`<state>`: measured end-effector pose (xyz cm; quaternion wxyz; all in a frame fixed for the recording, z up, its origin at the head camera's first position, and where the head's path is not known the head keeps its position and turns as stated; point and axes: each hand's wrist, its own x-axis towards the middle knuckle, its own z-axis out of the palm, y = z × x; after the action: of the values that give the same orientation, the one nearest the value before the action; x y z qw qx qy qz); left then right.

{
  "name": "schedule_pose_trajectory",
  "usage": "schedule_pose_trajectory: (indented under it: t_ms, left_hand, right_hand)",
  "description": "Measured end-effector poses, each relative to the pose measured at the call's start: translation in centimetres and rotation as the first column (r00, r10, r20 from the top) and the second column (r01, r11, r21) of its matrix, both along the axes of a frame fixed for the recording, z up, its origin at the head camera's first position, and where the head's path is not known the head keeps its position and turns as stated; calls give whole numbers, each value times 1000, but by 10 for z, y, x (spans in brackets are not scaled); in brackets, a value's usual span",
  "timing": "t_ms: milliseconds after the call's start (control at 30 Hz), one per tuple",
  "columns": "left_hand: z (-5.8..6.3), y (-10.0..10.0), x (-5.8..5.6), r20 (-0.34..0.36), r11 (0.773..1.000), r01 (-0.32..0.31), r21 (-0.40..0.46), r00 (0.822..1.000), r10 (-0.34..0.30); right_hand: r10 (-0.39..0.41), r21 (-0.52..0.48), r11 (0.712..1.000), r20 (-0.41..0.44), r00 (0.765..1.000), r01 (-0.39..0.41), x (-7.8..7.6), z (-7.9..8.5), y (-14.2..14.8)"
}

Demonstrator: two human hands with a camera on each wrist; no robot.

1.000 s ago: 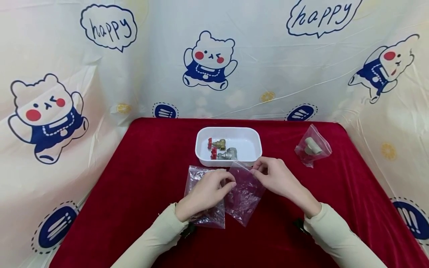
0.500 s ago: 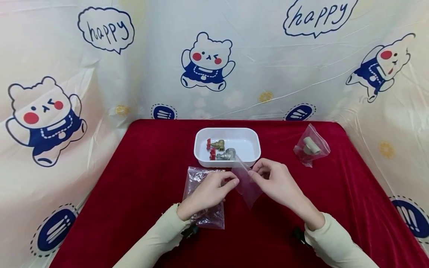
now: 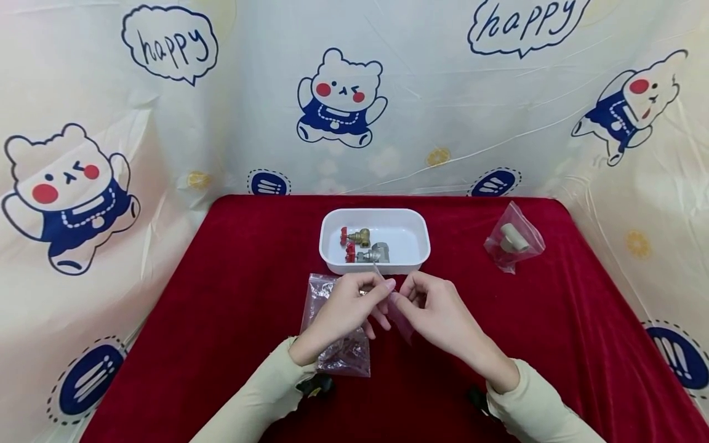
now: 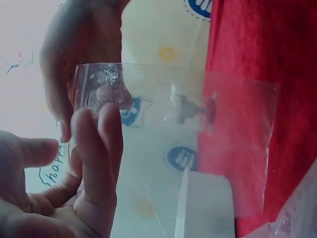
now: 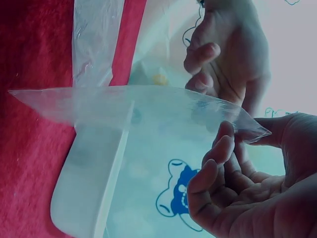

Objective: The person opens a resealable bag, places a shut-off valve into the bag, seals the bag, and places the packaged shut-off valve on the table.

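A thin clear zip bag (image 3: 401,317) hangs between the hands, just in front of the white tray. My right hand (image 3: 443,314) pinches its top edge between thumb and finger, plain in the right wrist view. My left hand (image 3: 346,307) is right beside it; in the left wrist view its fingers (image 4: 94,153) lie extended against the bag (image 4: 237,163), the thumb apart. Nothing shows inside this bag. Beneath the left hand, a second clear zip bag (image 3: 346,354) lies flat on the cloth, partly hidden.
The white tray (image 3: 407,268) holds a brass valve (image 3: 361,237) and a silver valve (image 3: 380,252), both with red handwheels. At the right, a clear bag (image 3: 532,243) contains a beige pipe fitting (image 3: 514,237). Red cloth (image 3: 249,295) covers the table, with a printed curtain (image 3: 421,111) behind.
My right hand has lifted the clear bag off the cloth and carried it left, turning it edge-on. The left hand's fingers have reached out to it.
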<state>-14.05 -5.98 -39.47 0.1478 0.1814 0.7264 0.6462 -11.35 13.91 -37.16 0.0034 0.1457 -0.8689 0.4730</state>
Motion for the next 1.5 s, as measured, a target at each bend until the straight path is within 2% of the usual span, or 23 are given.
schedule_pose_trajectory:
  t_ms: [200,433,600,800,1067,1333,1500]
  left_hand:
    - [5,2,0,2,1000,-4,-27,1000,4]
    - [5,2,-1,-15,998,-6,-61,1000,5]
    - [3,3,0,5,995,48,-91,999,-48]
    - [1,2,0,27,993,96,-67,995,-94]
    - [2,0,1,1,993,81,-85,997,-81]
    - [3,-1,0,-39,988,90,-125,995,-96]
    - [3,-2,0,-67,990,64,-125,995,-73]
  right_hand:
    - [15,-16,1000,31,999,-14,3,0,-5]
    - [22,-30,999,68,997,-20,4,-2,-7]
    - [28,-29,999,51,998,-26,4,-3,-8]
    - [51,-51,998,59,997,-48,3,-5,-8]
    - [113,-72,992,126,986,-104,0,-8,-6]
    - [165,-66,985,133,977,-157,-3,-10,-1]
    - [153,-61,988,142,978,-145,-3,-9,-1]
